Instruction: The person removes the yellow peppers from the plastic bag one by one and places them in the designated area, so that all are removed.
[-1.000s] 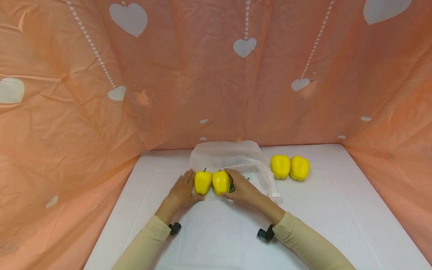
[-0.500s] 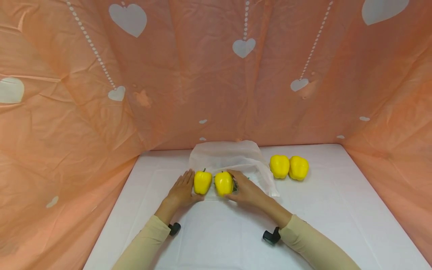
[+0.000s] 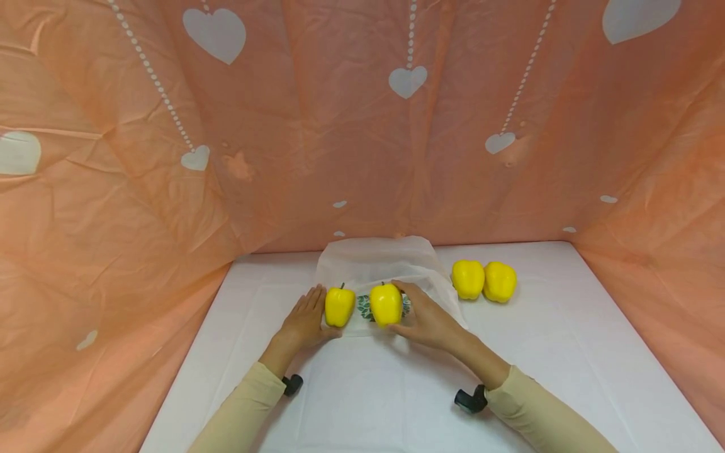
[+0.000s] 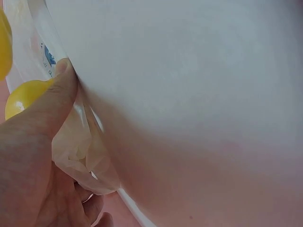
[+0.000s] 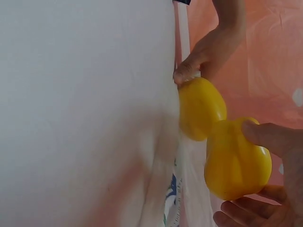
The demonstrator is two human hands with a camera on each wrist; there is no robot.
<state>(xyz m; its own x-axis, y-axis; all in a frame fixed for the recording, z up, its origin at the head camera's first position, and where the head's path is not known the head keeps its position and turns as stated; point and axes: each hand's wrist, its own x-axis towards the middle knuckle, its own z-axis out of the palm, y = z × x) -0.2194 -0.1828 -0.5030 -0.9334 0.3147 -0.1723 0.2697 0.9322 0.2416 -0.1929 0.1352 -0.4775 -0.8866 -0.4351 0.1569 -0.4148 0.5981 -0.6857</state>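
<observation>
Head view first. What's the right hand (image 3: pixel 433 322) doing?

Gripping a yellow bell pepper (image 3: pixel 386 305), thumb at the front, fingers behind. It's over the pale see-through bag (image 3: pixel 376 257); can't tell if it touches.

Left hand (image 3: pixel 303 324)?

Relaxed, fingers straight and together alongside a second bell pepper (image 3: pixel 339 307), which sits at the bag's left part.

Anything only that view gives?

Third bell pepper (image 3: pixel 467 279) and fourth bell pepper (image 3: pixel 500 282), side by side on the worktop (image 3: pixel 351 402), right of the bag. Beige sleeves (image 3: pixel 249 402), orange heart-patterned sheet (image 3: pixel 317 138) behind. Green leaf print (image 3: pixel 364 308) on the bag.

Right wrist view?

Other side of the grip: thumb on one side, fingertips on the other. Both peppers overlap there; head view has a clear gap between them. Some blue print (image 5: pixel 172 186) too.

Left wrist?

Thumb at the bag's edge, thin film bunched beside it. Second bell pepper is partly hidden behind the thumb; yellow piece (image 4: pixel 4 45) cropped at the left edge.
</observation>
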